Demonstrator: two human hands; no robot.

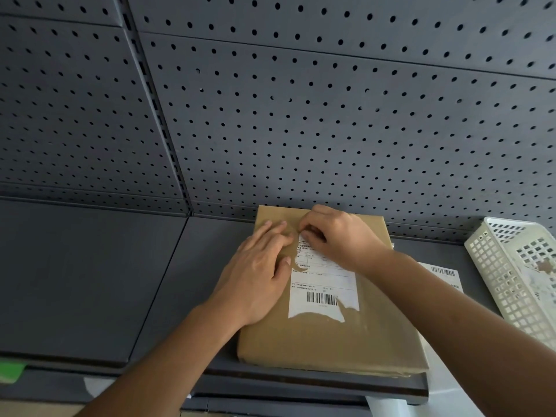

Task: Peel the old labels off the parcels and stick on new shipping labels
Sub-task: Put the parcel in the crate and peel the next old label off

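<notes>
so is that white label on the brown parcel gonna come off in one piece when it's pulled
Probably not: the white paper shipping label already shows ragged torn edges at its bottom and upper left, so it likely rips in bits. The left hand presses flat on the brown paper-wrapped parcel, suggesting the parcel might slide under a pull.

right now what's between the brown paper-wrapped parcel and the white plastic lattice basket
A white barcoded label sheet lies flat there, in the head view.
</notes>
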